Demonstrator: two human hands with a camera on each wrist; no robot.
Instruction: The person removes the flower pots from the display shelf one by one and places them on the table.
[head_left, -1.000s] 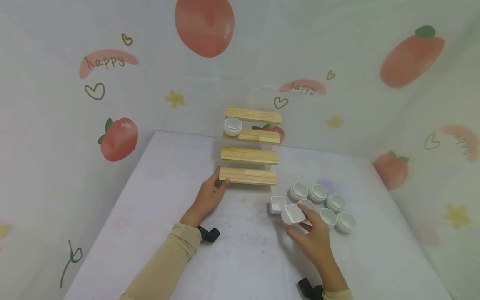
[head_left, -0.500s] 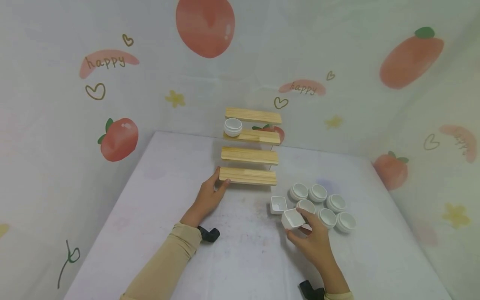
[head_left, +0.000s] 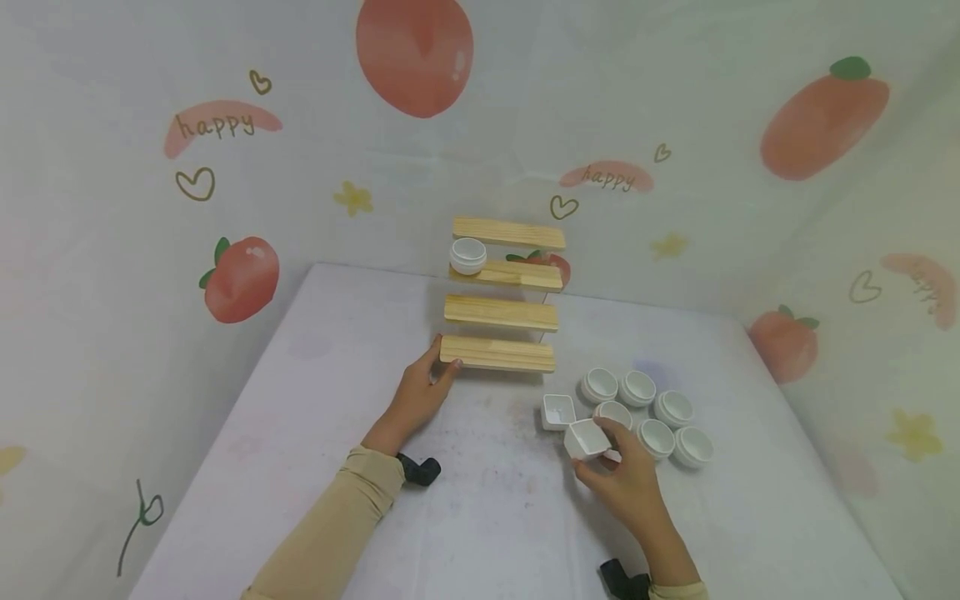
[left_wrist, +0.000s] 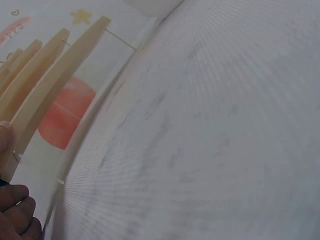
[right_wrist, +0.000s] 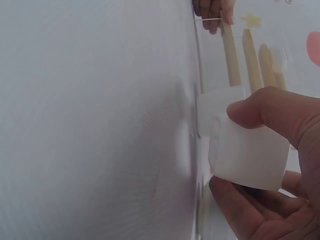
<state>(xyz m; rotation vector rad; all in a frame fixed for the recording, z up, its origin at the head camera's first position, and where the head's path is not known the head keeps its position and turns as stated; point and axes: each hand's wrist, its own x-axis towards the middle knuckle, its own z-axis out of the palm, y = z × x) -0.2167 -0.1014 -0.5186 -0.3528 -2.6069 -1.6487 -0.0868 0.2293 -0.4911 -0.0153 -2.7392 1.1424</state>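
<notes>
In the head view, a tiered wooden rack of pale slats stands at the middle back. My left hand grips the left end of its lowest slat between thumb and fingers. One round white bowl sits at the left end of the second slat from the top. Over on the right, my right hand pinches a square white bowl between thumb and fingers, tilted a little. Another square white bowl stands on the table just behind it.
Several round white bowls are grouped on the white table behind and right of my right hand, one partly hidden by it. A printed fabric backdrop rises behind the rack and along both sides.
Both hands stay almost still, the left on the slat, the right with the square bowl. The square bowl has dropped very slightly in the head view.
</notes>
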